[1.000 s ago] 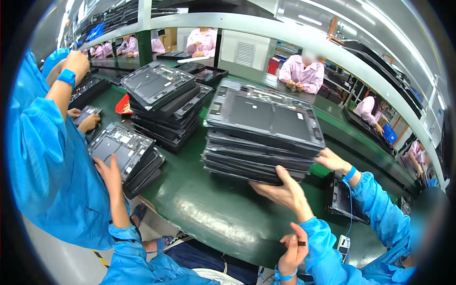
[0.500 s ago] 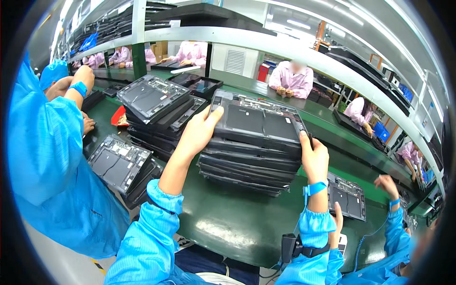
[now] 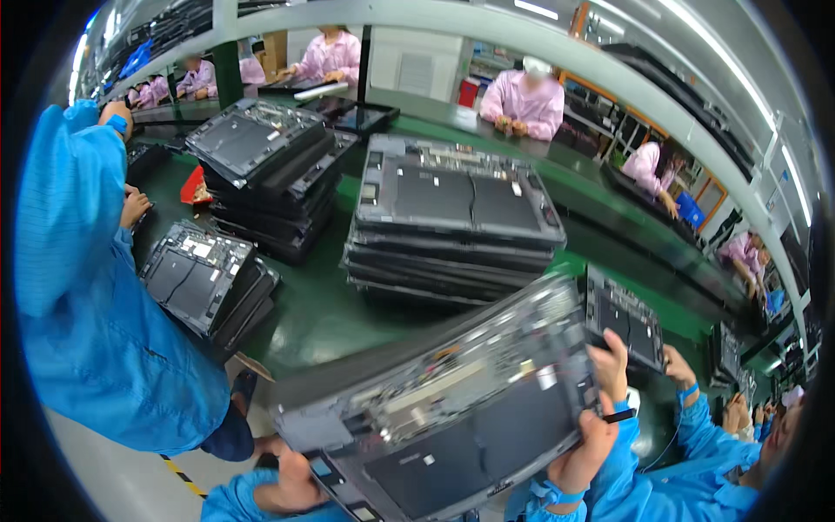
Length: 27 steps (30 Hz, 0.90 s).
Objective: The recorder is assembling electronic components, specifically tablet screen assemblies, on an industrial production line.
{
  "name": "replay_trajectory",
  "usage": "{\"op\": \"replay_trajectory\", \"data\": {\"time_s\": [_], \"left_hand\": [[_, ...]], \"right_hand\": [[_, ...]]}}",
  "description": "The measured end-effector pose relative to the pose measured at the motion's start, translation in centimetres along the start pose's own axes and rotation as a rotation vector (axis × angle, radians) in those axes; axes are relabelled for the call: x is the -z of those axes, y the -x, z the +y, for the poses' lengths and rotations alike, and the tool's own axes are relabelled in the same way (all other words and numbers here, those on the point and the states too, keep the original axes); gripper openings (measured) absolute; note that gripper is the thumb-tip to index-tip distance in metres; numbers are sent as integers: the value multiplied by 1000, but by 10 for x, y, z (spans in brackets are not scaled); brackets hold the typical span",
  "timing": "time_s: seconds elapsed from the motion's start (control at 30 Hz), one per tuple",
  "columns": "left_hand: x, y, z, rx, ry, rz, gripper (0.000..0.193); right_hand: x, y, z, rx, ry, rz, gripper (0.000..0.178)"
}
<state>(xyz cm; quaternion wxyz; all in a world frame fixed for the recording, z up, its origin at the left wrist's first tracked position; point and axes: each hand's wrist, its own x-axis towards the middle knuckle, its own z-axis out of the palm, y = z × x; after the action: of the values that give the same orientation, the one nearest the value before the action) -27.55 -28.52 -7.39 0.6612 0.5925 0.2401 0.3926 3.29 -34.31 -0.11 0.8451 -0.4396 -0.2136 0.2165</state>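
I hold an opened laptop (image 3: 496, 426) close to me, tilted, its circuit board and black battery cells exposed; a dark layer shows along its far edge. My left hand (image 3: 296, 480) is closed on its lower left corner. At the right edge my right hand (image 3: 584, 448) grips it, thumb on top. A small black piece (image 3: 619, 416) sticks out beside the right fingers; its kind cannot be made out. Beyond the laptop stands a stack of similar opened laptops (image 3: 470, 196) on the green table (image 3: 322, 322).
Another laptop stack (image 3: 257, 143) stands at the left, beside a red bin (image 3: 196, 186), with a smaller tilted stack (image 3: 200, 274) nearer. A person in blue (image 3: 113, 304) stands at left. At right, a co-worker's hands hold a laptop (image 3: 624, 317). People in pink work behind.
My hands have left the middle stack and come down toward me with an opened laptop. The stack is lower than before. The view has shifted slightly.
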Motion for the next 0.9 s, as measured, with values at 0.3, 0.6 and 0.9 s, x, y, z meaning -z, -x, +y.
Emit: {"op": "replay_trajectory", "data": {"time_s": [0.3,0.6,0.9], "left_hand": [[-25,108,-136,567,533,-620,50],[-138,-7,-105,1050,991,-337,44],[-62,-95,-9,-476,-668,-163,36]], "right_hand": [[26,-38,98,-266,590,-505,46],[93,5,27,-182,1055,-151,32],[126,115,64,-562,646,-215,43]]}}
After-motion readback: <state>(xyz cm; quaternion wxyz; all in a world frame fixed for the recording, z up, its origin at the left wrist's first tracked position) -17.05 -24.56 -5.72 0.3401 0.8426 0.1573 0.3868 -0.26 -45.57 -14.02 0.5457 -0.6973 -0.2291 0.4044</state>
